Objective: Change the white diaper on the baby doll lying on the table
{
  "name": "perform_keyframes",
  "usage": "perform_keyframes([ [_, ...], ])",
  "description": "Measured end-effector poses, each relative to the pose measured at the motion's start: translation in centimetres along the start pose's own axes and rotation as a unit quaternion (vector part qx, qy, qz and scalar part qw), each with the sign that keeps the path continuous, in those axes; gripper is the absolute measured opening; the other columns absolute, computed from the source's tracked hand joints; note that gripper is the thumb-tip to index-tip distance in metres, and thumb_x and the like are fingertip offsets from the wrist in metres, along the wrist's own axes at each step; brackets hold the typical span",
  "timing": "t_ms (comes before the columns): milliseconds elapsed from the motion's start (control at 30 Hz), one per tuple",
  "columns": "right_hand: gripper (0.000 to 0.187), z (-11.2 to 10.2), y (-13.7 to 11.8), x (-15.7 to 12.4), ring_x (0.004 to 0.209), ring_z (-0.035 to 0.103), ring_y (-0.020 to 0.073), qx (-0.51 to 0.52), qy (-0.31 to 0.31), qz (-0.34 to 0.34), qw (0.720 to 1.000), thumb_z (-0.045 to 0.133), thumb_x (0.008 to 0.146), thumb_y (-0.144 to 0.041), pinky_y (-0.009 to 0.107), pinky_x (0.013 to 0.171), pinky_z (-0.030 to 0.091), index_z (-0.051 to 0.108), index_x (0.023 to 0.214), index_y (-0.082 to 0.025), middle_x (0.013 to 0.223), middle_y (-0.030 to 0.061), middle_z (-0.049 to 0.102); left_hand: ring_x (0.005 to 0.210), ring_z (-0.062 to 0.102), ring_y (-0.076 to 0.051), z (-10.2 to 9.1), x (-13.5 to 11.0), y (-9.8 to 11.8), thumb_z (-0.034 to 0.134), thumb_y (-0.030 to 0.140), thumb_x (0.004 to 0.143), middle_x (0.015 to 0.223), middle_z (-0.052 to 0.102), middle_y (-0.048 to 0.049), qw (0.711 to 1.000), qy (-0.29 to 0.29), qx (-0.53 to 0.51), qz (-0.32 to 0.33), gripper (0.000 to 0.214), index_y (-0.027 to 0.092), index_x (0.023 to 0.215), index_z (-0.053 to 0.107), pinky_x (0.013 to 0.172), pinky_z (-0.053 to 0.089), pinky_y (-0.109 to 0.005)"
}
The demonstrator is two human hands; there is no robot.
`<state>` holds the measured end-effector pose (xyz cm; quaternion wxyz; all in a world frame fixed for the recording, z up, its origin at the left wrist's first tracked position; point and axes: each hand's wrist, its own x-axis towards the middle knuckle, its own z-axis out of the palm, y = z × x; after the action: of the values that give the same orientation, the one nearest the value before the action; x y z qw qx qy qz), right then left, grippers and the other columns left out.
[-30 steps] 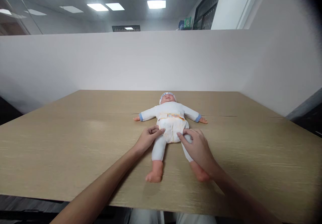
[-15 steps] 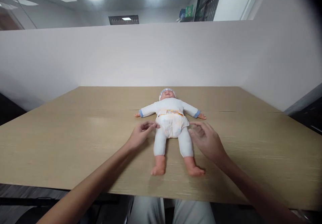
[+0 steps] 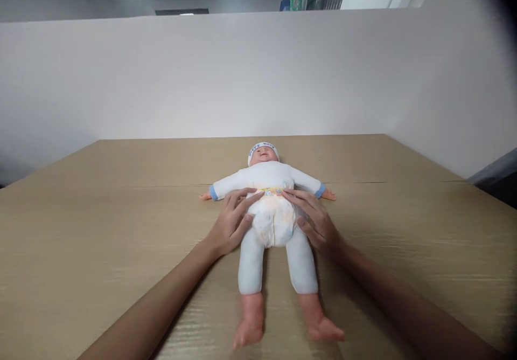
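Note:
A baby doll in a white suit with blue cuffs lies on its back on the table, head away from me and bare feet toward me. It wears a white headband with blue lettering. Around its hips is a white diaper with a coloured waistband. My left hand rests with extended fingers on the diaper's left side, fingertips at the waistband. On the opposite side, my right hand lies the same way, its fingers stretched over the waistband's edge. The diaper's side edges are hidden beneath both hands.
The wooden table spreads out around the doll, with a seam running across it behind the hands. A white partition wall rises along the far edge. Dark objects stand beyond the table at far right.
Both hands have moved up and inward, from beside the diaper's lower sides onto its waistband, and their fingers have straightened. The view has tilted down and come closer to the doll.

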<state>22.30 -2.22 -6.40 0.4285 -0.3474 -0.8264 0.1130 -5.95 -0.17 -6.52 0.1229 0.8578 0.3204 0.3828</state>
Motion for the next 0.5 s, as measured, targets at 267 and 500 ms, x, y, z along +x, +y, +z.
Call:
perform_keyframes([
  [267, 0.06, 0.0, -0.2, -0.1, 0.152, 0.041, 0.0324, 0.005, -0.039, -0.007, 0.999, 0.033, 0.109, -0.05, 0.058, 0.13, 0.021, 0.039, 0.162, -0.022, 0.162, 0.0089, 0.048, 0.141, 0.046, -0.029, -0.2, -0.4, -0.7, 0.034, 0.037, 0.111, 0.152, 0.054, -0.0105, 0.999, 0.036, -0.004, -0.016, 0.052, 0.03, 0.162, 0.034, 0.119, 0.035, -0.051],
  [500, 0.046, -1.1, 3.1, 0.0, 0.14, 0.055, 0.0313, -0.15, 0.155, 0.077, 0.973, 0.044, 0.108, -0.043, 0.059, 0.126, 0.027, 0.052, 0.15, -0.026, 0.146, 0.0089, 0.064, 0.134, 0.051, -0.035, -2.0, -0.3, -5.0, 0.06, 0.042, 0.101, 0.147, 0.057, -0.0169, 0.96, 0.129, 0.194, -0.157, 0.057, 0.02, 0.152, 0.044, 0.114, 0.039, -0.055],
])
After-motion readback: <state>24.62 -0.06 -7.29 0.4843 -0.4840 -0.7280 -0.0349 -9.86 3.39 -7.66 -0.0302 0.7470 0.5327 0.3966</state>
